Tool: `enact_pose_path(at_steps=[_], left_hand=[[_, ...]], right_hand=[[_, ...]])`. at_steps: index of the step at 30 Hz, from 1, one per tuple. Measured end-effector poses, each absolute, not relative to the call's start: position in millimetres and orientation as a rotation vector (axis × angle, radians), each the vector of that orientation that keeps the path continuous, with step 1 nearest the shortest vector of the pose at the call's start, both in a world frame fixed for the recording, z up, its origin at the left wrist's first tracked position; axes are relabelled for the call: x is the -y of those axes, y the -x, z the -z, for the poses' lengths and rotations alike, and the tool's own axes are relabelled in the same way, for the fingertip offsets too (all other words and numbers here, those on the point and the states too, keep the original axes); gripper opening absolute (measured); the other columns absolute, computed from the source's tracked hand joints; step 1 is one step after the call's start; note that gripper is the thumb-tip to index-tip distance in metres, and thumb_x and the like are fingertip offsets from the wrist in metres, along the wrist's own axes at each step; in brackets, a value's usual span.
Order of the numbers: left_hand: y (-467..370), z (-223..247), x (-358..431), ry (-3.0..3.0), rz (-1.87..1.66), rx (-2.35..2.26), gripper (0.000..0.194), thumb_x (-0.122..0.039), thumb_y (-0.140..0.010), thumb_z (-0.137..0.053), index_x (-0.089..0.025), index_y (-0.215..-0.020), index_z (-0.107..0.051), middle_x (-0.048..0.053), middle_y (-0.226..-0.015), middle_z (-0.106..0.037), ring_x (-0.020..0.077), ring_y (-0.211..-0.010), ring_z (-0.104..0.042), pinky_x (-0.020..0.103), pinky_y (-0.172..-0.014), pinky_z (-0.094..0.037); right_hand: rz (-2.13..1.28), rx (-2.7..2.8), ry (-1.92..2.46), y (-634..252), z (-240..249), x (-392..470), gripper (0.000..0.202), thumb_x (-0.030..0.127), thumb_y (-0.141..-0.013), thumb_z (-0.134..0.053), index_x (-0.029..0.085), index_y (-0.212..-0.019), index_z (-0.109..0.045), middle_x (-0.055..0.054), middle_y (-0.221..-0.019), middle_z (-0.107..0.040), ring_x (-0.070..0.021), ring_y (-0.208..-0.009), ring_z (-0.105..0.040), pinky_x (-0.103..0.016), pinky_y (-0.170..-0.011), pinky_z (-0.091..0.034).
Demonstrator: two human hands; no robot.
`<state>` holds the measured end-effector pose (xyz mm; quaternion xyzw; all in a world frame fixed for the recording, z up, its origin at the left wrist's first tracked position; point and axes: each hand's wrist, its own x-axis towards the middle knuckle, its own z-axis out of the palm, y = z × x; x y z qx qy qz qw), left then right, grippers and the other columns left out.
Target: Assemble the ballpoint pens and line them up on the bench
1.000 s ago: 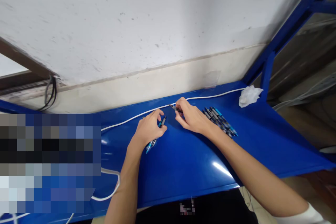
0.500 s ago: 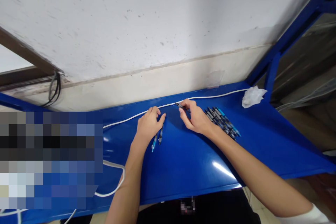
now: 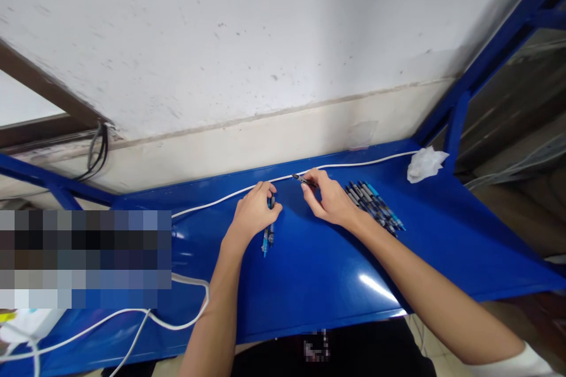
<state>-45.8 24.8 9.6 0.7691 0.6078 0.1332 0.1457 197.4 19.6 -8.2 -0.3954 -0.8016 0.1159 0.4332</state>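
Blue tabletop [image 3: 309, 283] meets a speckled white wall [image 3: 221, 47], with a white cable [image 3: 227, 197] running along its back. Our left hand [image 3: 254, 210] arches over at least two pens [image 3: 266, 242], thumb and fingertips parted; whether they grip, we cannot tell. Our right hand [image 3: 331, 197] pinches a dark pen [image 3: 302, 180] between thumb and fingers, its end near the cable. Slack in that pinch could drop it; our right forearm, close beside the pen pile [image 3: 374, 206], could scatter it.
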Motion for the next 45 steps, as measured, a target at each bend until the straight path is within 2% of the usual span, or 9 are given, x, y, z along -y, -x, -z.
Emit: enact_pose_path(at_steps=[4, 11, 14, 18, 23, 27, 31, 38, 45], left_hand=[[44.6, -12.1, -24.2, -2.188, -0.338, -1.760, 0.032, -0.026, -0.085, -0.068, -0.029, -0.116, -0.059, 0.006, -0.117, -0.074, 0.0292, -0.108, -0.073, 0.039, -0.084, -0.052], [44.6, -10.4, -23.8, -2.216, -0.338, -1.802, 0.024, -0.026, -0.086, -0.068, -0.029, -0.107, -0.058, 0.006, -0.115, -0.074, 0.0303, -0.109, -0.072, 0.041, -0.086, -0.054], [42.8, -10.1, -24.2, -2.309, -0.394, -1.796, 0.022, -0.023, -0.087, -0.067, -0.027, -0.108, -0.059, 0.009, -0.116, -0.073, 0.0326, -0.115, -0.069, 0.045, -0.096, -0.054], [31.5, -14.7, -21.4, -2.282, -0.771, -1.610, 0.025, -0.022, -0.097, -0.061, -0.023, -0.121, -0.065, 0.011, -0.126, -0.073, 0.0303, -0.123, -0.068, 0.047, -0.111, -0.051], [8.9, -24.0, -10.4, -1.742, -1.049, -1.046, 0.040, -0.036, -0.106, -0.061, -0.024, -0.144, -0.065, 0.011, -0.146, -0.073, 0.0264, -0.134, -0.070, 0.042, -0.117, -0.052], [0.3, -21.7, -6.4, -1.474, -1.155, -0.927, 0.028, -0.043, -0.103, -0.070, -0.023, -0.121, -0.078, 0.012, -0.138, -0.078, 0.0297, -0.128, -0.075, 0.044, -0.112, -0.057], [0.1, -14.3, -8.5, -1.326, -1.223, -0.964, 0.022, -0.043, -0.096, -0.080, -0.022, -0.103, -0.078, 0.012, -0.124, -0.084, 0.0305, -0.118, -0.079, 0.046, -0.108, -0.061], [0.2, -11.0, -10.5, -1.242, -1.268, -1.062, 0.027, -0.041, -0.086, -0.090, -0.019, -0.101, -0.083, 0.012, -0.113, -0.086, 0.0322, -0.109, -0.083, 0.049, -0.108, -0.062], [-5.1, -8.9, -9.0, -1.155, -1.334, -1.082, 0.022, -0.035, -0.083, -0.092, -0.020, -0.098, -0.087, 0.010, -0.107, -0.087, 0.0314, -0.105, -0.084, 0.050, -0.112, -0.061]], right_hand=[[-0.280, 1.985, 0.994, -197.4, 9.6, -19.3, 0.019, 0.031, -0.111, -0.049, 0.022, -0.128, -0.051, -0.007, -0.099, -0.069, -0.0189, -0.075, -0.065, -0.031, -0.069, -0.049], [-0.312, 1.988, 1.097, -197.1, 8.3, -18.7, 0.028, 0.041, -0.115, -0.045, 0.022, -0.133, -0.055, -0.012, -0.115, -0.074, -0.0228, -0.087, -0.073, -0.032, -0.075, -0.053], [-0.382, 2.008, 1.104, -196.3, 6.9, -19.4, 0.031, 0.046, -0.114, -0.049, 0.021, -0.131, -0.056, -0.012, -0.113, -0.076, -0.0232, -0.087, -0.075, -0.031, -0.075, -0.053], [-0.463, 2.071, 1.047, -194.7, 7.8, -20.5, 0.029, 0.043, -0.117, -0.043, 0.021, -0.126, -0.059, -0.010, -0.107, -0.076, -0.0211, -0.084, -0.073, -0.031, -0.077, -0.052], [-0.593, 2.103, 0.910, -190.8, 12.9, -21.0, 0.030, 0.036, -0.119, -0.035, 0.021, -0.130, -0.058, -0.008, -0.104, -0.075, -0.0206, -0.086, -0.071, -0.031, -0.081, -0.051], [-0.656, 2.088, 0.885, -187.8, 12.6, -20.0, 0.032, 0.036, -0.119, -0.036, 0.020, -0.117, -0.063, -0.004, -0.091, -0.073, -0.0174, -0.073, -0.066, -0.028, -0.074, -0.047], [-0.632, 2.100, 0.895, -185.9, 11.0, -19.0, 0.032, 0.035, -0.118, -0.035, 0.020, -0.118, -0.063, -0.004, -0.088, -0.072, -0.0169, -0.070, -0.065, -0.028, -0.073, -0.045], [-0.541, 2.151, 0.894, -186.1, 13.7, -18.4, 0.028, 0.030, -0.119, -0.034, 0.020, -0.132, -0.056, -0.006, -0.096, -0.075, -0.0181, -0.074, -0.069, -0.027, -0.072, -0.046], [-0.359, 2.220, 0.938, -189.7, 14.9, -19.2, 0.029, 0.034, -0.121, -0.030, 0.018, -0.119, -0.054, -0.007, -0.091, -0.075, -0.0177, -0.072, -0.067, -0.027, -0.063, -0.039]])
